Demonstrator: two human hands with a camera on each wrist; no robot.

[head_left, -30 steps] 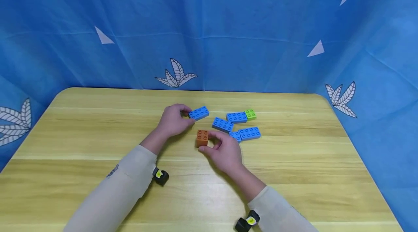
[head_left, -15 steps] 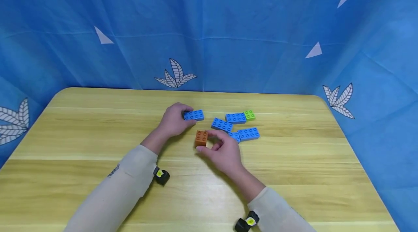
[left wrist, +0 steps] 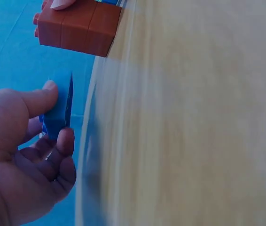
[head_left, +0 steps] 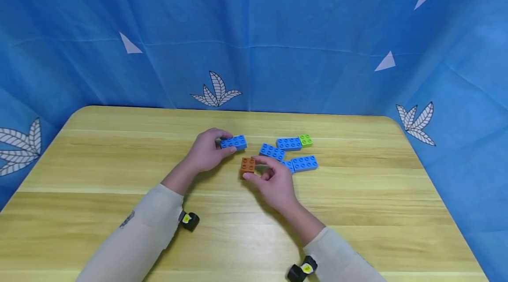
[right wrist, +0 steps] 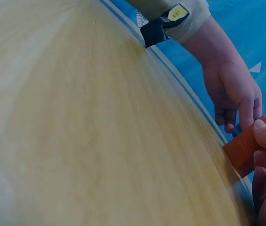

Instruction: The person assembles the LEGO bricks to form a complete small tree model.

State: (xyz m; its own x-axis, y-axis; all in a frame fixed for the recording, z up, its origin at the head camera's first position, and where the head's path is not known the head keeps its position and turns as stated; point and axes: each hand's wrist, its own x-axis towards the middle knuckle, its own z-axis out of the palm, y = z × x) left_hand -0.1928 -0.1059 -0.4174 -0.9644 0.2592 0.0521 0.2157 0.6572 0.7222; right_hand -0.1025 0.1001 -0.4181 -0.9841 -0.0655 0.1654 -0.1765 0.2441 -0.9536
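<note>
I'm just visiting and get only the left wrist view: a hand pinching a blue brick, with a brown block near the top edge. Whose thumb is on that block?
Observer: The right hand's; the head view shows it gripping the brown block.

Visitor: Any other colours around?

Observer: Yes, in the head view a green brick lies at the right end of a blue brick.

Visitor: And what tops the brown block?

Observer: Four studs, two by two.

Bright head view, pale glare on the tabletop [head_left: 248,238], 2 dimmer wrist views, softly blurred
</note>
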